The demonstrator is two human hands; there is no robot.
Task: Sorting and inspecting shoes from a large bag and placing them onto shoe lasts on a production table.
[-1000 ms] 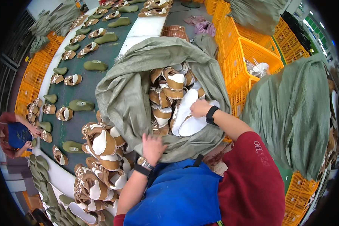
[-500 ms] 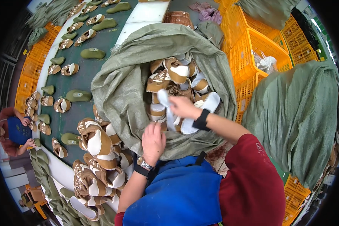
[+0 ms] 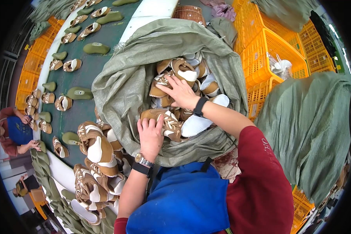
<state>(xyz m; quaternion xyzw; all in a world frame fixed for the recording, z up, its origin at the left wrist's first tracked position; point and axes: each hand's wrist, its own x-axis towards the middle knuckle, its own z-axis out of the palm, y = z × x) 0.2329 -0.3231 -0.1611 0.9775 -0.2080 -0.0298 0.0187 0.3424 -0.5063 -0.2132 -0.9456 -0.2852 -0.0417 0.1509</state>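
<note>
An open grey-green woven sack (image 3: 121,84) holds a heap of brown-and-white shoe uppers with laces. My left hand (image 3: 150,137) is at the near side of the opening, its fingers closed on the edge of a brown laced shoe upper (image 3: 169,124) that lies on its side. Deeper in, my right hand (image 3: 182,93) rests with fingers spread on another laced shoe upper (image 3: 158,84) and grips nothing. Beside the first upper lies one with its white sole side (image 3: 197,125) turned up. The palms hide part of the heap.
Left of the sack, shoe uppers and green shoe lasts (image 3: 80,93) stand on a dark green belt (image 3: 60,126). More uppers are piled (image 3: 99,150) by my left forearm. Yellow crates (image 3: 257,58) and a draped green sack (image 3: 304,132) flank the right. Another person (image 3: 17,130) works far left.
My right hand has moved from the white sole pieces to a laced upper farther in, its fingers spreading. My left hand has shifted slightly up and left onto an upper now lying sideways.
</note>
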